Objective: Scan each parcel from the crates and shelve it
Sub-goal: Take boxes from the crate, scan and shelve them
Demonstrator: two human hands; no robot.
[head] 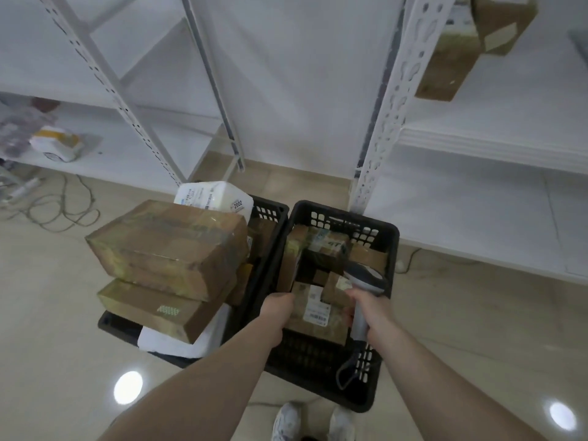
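Observation:
Two black plastic crates stand side by side on the floor. The right crate (pixel 389 237) holds several small cardboard parcels. My left hand (pixel 276 308) reaches into it and takes hold of the left edge of a brown parcel with a white barcode label (pixel 315 316); the fingertips are hidden. My right hand (pixel 366 310) grips the handle of a grey barcode scanner (pixel 367 276), its head above the same parcel. The left crate (pixel 270 208) is piled with large taped cardboard boxes (pixel 168 246) and white padded parcels (pixel 216 197).
White metal shelving stands behind the crates, with an upright post (pixel 386 122) just beyond the right crate. Cardboard boxes (pixel 461 49) sit on an upper right shelf, small packets (pixel 54 143) on a low left shelf. Cables (pixel 60 208) lie on the tiled floor at left.

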